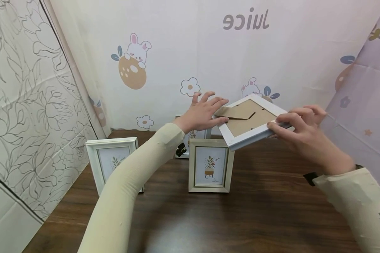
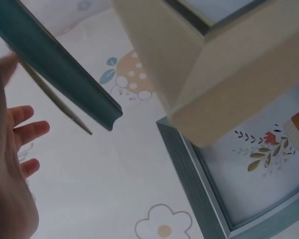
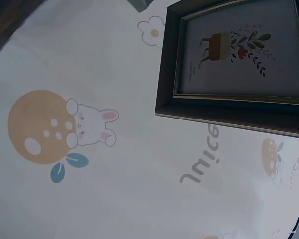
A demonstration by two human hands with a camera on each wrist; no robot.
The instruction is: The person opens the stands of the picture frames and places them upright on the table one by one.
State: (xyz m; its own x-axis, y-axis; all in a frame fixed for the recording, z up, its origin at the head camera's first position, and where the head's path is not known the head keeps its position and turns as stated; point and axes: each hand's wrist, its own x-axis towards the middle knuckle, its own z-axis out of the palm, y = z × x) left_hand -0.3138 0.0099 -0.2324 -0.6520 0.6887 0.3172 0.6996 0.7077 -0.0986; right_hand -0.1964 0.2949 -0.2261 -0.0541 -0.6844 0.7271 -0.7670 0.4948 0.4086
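Up off the table, a white picture frame (image 1: 225, 130) is tilted with its tan backing (image 1: 239, 128) toward the head camera. My right hand (image 1: 307, 137) grips its right side, thumb on the back. At the opposite side is my left hand (image 1: 204, 112), thumb right at the rim and fingers spread beside the stand flap (image 1: 229, 113). That flap (image 2: 55, 97) sticks out from the frame's back in the left wrist view. A printed plant picture (image 3: 239, 50) fills the held frame's front in the right wrist view.
A beige frame (image 1: 192, 165) stands upright mid-table, with another frame (image 1: 186, 154) behind it, partly hidden by my left arm. At the left stands a white frame (image 1: 93, 158). A patterned cloth (image 1: 164, 63) hangs behind the brown table (image 1: 256, 218).
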